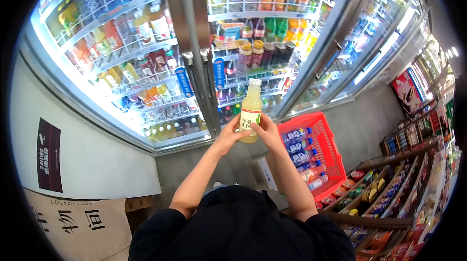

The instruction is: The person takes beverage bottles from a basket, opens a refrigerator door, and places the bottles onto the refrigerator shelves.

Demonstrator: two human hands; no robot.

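Between my two hands is a clear bottle of pale yellow drink (252, 101), upright, with a white cap and a cream label with a red band. My left hand (228, 135) grips its lower left side. On the lower right side, my right hand (267, 131) is closed around it, thumb over the label. Just right of my right forearm stands a red plastic basket (332, 151). Several blue-labelled bottles (299, 145) lie in it, along with a pink-labelled bottle (313, 173).
Glass-door drink fridges (197, 51) with metal frames stand ahead, their shelves full of bottles. A cardboard box (266, 173) sits on the floor beside the basket. Snack shelves (389, 188) run along the right. A white panel (82, 149) stands at the left.
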